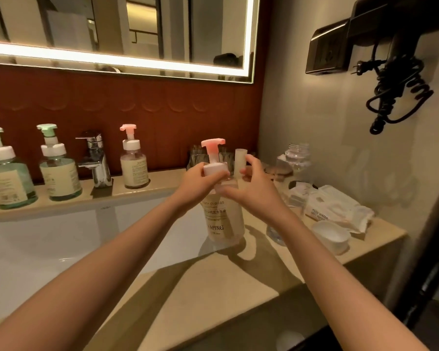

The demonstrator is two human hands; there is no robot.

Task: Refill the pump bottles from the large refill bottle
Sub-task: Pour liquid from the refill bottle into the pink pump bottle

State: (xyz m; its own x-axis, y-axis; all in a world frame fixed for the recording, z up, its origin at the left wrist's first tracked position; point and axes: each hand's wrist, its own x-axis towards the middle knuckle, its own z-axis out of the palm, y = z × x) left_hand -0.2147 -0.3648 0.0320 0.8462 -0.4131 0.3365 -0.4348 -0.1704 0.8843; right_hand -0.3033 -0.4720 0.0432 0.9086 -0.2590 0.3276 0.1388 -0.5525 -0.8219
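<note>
Between left hand [197, 177] and right hand [255, 181], upright on the counter [238, 274]: pump bottle [224, 221]. Left of the left hand, set into the counter: sink [61, 236]. Behind the sink, on a ledge [147, 192], in a row leading leftward from the left hand: second pump bottle [134, 165], tap [94, 160], third pump bottle [58, 173], fourth pump bottle [5, 178]. Just behind both hands: glasses [195, 155]. Right of the right hand: tall bottle [295, 158], beyond it a wipes pack [335, 209], a cup [331, 236] before the pack. High above the right hand, on the wall: hair dryer [395, 59].
</note>
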